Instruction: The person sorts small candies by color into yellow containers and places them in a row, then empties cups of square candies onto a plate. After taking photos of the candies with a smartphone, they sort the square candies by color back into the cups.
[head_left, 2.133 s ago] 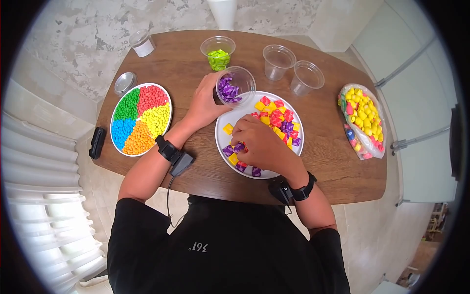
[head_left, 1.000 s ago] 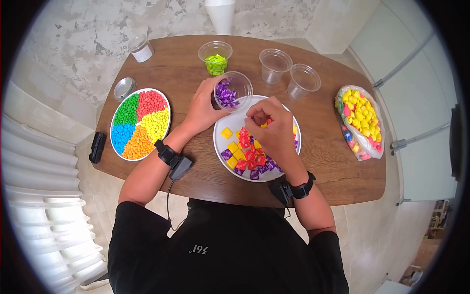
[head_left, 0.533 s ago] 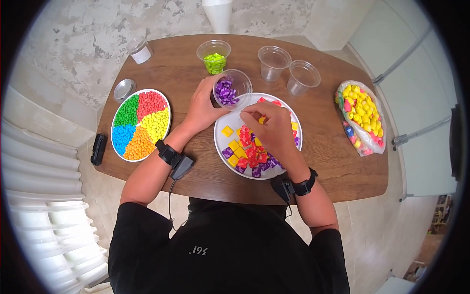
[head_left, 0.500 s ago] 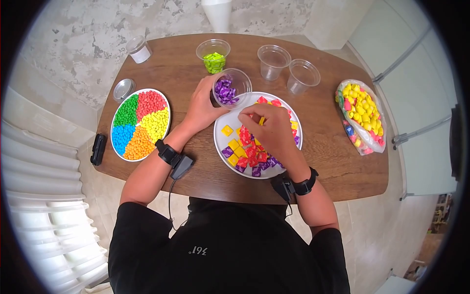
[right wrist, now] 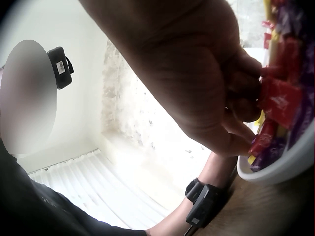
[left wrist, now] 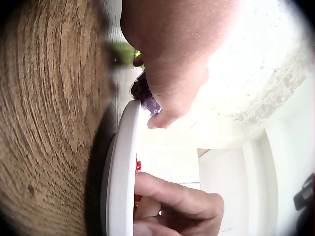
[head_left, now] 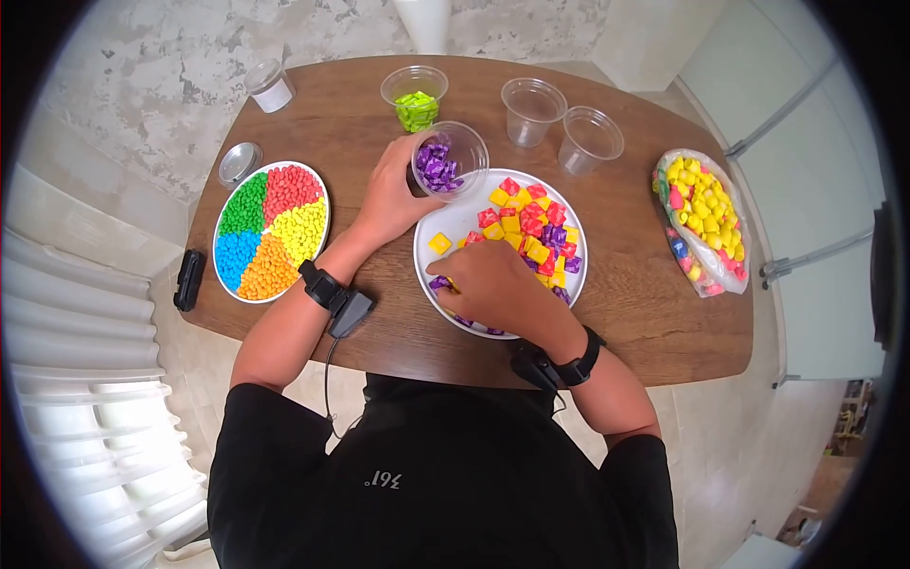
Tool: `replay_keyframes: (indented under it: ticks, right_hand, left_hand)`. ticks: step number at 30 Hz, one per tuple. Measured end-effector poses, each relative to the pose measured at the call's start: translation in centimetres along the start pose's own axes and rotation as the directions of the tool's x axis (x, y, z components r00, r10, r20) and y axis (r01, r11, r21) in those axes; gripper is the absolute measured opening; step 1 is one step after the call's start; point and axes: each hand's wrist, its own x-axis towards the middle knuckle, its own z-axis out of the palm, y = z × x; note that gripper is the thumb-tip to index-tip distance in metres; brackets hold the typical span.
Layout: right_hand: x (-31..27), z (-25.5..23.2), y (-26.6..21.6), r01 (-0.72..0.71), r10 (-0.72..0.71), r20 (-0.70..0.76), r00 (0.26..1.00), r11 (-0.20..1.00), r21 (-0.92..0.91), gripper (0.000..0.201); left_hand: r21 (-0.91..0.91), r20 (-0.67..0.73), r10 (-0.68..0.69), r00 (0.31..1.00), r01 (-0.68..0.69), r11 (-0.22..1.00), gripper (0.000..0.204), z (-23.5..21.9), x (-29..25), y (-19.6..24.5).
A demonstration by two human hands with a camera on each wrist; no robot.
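Note:
My left hand [head_left: 391, 194] grips a clear plastic cup [head_left: 472, 152], tilted beside the white plate's upper left rim. Inside it lie several purple-wrapped candies [head_left: 436, 169]. My right hand [head_left: 498, 287] is low over the left part of the white plate [head_left: 428, 220], its index finger and thumb pinching a purple candy [head_left: 439, 283]. Red, yellow and purple wrapped candies [head_left: 536, 228] are spread over the plate. The right wrist view shows the fingertips down among candies near the rim, by a red candy [right wrist: 280, 102]. In the left wrist view the plate edge [left wrist: 125, 162] hides part of the fingers.
Behind the held cup stands a cup of green candies [head_left: 415, 109]. Two more clear cups [head_left: 533, 109] are at the back right. A plate of color-sorted small candies [head_left: 270, 232] sits left, near a lidded jar [head_left: 270, 87]. A bag of yellow and pink pieces [head_left: 701, 223] lies right.
My right hand was by the cup's rim half a second ago; it has moved down and left onto the plate's candies. My left hand keeps holding the cup in nearly the same place.

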Motion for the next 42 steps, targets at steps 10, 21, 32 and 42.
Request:
replay_keyframes:
  ticks: [10,21,32,42]
  right_hand:
    - [0.5,-1.2,0.3,0.061,-0.022,-0.198,0.98,0.98,0.19,0.016]
    - [0.8,-3.2,0.1,-0.196,0.419,-0.394,0.818,0.847,0.493,0.016]
    - [1.0,-2.4,0.9,-0.081,0.391,-0.542,0.744,0.858,0.507,0.015]
    - [1.1,-2.4,1.6,-0.058,0.35,-0.545,0.762,0.875,0.48,0.013]
  left_hand:
    - [0.006,0.009,-0.005,1.0,0.005,1.0,0.081,-0.2,0.1,0.4]
    - [0.023,0.018,-0.013,1.0,0.012,1.0,0.082,-0.3,0.1,0.3]
    - [0.024,-0.008,0.022,1.0,-0.022,0.999,0.082,-0.1,0.1,0.3]
    - [0.007,-0.001,0.021,1.0,-0.021,1.0,0.081,-0.1,0.1,0.4]
